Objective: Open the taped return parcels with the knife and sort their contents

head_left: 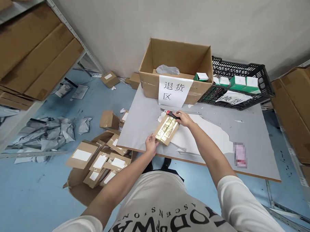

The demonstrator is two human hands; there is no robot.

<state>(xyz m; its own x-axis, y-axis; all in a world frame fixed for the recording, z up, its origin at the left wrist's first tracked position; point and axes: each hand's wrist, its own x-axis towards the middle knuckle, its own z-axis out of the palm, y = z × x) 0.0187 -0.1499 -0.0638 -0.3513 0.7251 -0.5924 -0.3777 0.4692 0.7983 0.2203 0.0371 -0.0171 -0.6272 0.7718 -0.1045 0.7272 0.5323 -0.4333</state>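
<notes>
Two hands on taped parcel (pixel 166 130), left hand (pixel 151 143) steadying, right hand (pixel 183 118) gripping cutter (pixel 172 114) (blade hidden)

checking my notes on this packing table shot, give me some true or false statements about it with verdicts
1. The left hand holds the near end of a small parcel on the table. True.
2. The right hand is at the parcel's far end, by a dark tool. True.
3. The open cardboard box is on the floor. False: it stands on the table.
4. The black crate is left of the box. False: right of it.
</notes>
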